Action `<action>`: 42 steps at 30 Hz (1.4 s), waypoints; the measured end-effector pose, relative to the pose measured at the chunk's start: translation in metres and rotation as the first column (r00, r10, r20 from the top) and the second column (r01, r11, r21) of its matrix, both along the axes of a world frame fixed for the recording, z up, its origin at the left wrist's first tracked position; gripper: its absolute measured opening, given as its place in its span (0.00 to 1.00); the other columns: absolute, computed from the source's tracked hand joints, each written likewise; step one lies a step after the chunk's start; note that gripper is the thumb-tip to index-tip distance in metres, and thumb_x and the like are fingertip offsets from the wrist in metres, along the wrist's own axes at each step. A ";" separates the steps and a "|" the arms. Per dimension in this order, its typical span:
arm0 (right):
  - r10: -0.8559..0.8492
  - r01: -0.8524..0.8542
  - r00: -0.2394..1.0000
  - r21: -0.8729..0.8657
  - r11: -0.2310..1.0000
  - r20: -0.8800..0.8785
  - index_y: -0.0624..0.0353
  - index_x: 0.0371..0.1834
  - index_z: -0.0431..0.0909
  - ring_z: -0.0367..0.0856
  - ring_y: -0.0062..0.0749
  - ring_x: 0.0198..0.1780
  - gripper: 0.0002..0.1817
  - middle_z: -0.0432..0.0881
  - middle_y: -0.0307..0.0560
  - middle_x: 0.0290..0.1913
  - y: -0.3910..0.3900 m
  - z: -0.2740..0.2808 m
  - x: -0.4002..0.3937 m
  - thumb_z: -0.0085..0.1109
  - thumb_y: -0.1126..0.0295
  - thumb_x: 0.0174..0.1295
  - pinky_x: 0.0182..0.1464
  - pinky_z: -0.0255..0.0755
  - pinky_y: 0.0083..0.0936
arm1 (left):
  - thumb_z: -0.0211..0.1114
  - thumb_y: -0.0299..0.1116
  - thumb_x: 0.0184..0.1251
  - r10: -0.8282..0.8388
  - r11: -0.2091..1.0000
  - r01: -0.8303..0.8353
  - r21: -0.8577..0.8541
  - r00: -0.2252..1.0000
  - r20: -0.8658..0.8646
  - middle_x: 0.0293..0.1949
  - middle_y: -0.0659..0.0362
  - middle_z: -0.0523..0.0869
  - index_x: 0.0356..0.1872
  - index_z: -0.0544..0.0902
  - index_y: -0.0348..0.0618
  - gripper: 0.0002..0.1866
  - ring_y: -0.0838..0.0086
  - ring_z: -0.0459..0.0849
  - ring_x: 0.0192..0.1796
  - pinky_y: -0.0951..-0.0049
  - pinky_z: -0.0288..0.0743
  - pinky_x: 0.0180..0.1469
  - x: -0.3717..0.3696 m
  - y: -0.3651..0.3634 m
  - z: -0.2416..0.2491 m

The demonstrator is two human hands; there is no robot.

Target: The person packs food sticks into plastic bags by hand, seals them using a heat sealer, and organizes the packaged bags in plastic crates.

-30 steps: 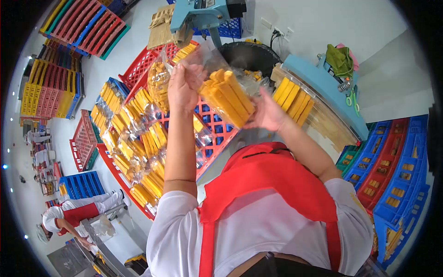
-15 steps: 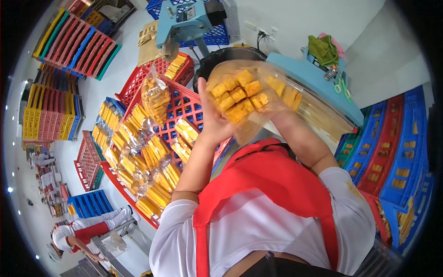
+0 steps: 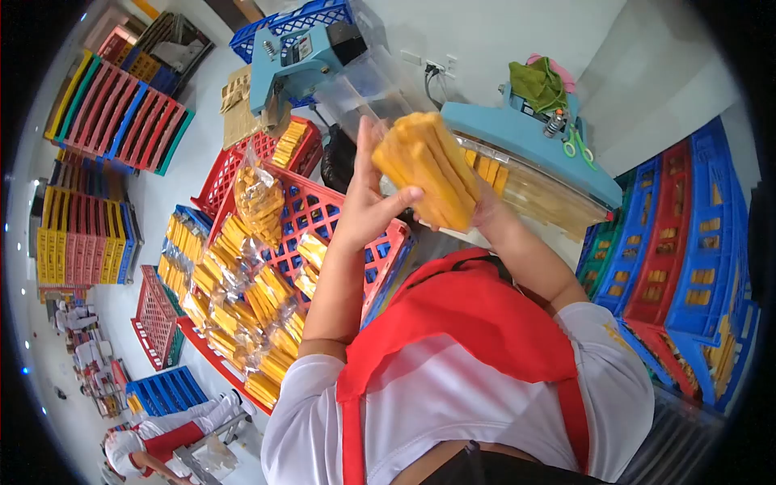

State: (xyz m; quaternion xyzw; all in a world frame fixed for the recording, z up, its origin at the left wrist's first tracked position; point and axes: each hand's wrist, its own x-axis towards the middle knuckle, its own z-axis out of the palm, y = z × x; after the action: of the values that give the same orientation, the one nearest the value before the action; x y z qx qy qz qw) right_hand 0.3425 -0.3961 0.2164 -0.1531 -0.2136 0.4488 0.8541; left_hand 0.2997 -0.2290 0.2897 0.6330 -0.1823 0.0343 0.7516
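Observation:
A clear plastic bag of yellow baked-looking sticks (image 3: 432, 174) is held tilted in front of my chest. Its clear, unfilled end (image 3: 372, 85) stretches up to the left. My right hand (image 3: 489, 212) grips the bag from the right and underneath, its fingers mostly hidden. On the other side, my left hand (image 3: 368, 190) is open, fingers straight and thumb apart, along the bag's left side. Just beyond the bag stands a light-blue machine (image 3: 533, 153) with yellow sticks (image 3: 487, 168) lying at its near edge.
Red crates (image 3: 303, 202) at the left carry several filled bags (image 3: 234, 283). Another blue machine (image 3: 295, 61) stands behind. Scissors (image 3: 578, 147) and a green cloth (image 3: 537, 85) lie on the near machine. Stacked crates (image 3: 679, 250) rise at right. A co-worker (image 3: 162, 444) stands lower left.
The bag has been turned from showing the sticks' ends to showing their long sides. Its clear end now points up left. My left thumb has swung across toward the bag.

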 end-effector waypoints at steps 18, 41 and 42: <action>-0.138 0.754 0.484 -0.332 0.567 0.864 0.59 0.63 0.55 0.66 0.23 0.54 0.40 0.68 0.42 0.55 -0.126 0.085 -0.049 0.64 0.74 0.44 0.55 0.60 0.22 | 0.71 0.24 0.36 -0.488 0.755 0.378 0.537 0.870 0.073 0.64 0.50 0.53 0.65 0.43 0.43 0.54 0.66 0.54 0.65 0.69 0.52 0.63 0.019 -0.087 0.005; -0.726 0.559 0.687 -0.606 0.565 -0.043 0.56 0.29 0.74 0.77 0.31 0.30 0.13 0.78 0.42 0.30 -0.182 0.032 -0.016 0.50 0.58 0.51 0.32 0.71 0.29 | 0.42 0.52 0.64 -0.857 0.513 0.184 -0.839 0.170 -0.486 0.47 0.58 0.76 0.51 0.69 0.45 0.24 0.68 0.77 0.47 0.67 0.73 0.48 0.030 -0.194 -0.032; -0.721 0.556 0.692 -0.604 0.570 -0.043 0.56 0.29 0.74 0.77 0.31 0.30 0.13 0.78 0.42 0.30 -0.181 0.039 -0.023 0.50 0.58 0.51 0.32 0.71 0.29 | 0.42 0.52 0.64 -0.822 0.567 0.210 -0.796 0.198 -0.533 0.47 0.58 0.76 0.51 0.70 0.45 0.24 0.68 0.77 0.47 0.67 0.73 0.48 0.030 -0.196 -0.033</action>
State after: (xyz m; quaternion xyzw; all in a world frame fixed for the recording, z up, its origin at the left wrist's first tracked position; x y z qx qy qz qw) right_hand 0.3191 -0.5770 0.2550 -0.3910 0.1203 0.1635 0.8977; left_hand 0.3294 -0.4249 0.2568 0.1844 0.0425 -0.5223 0.8315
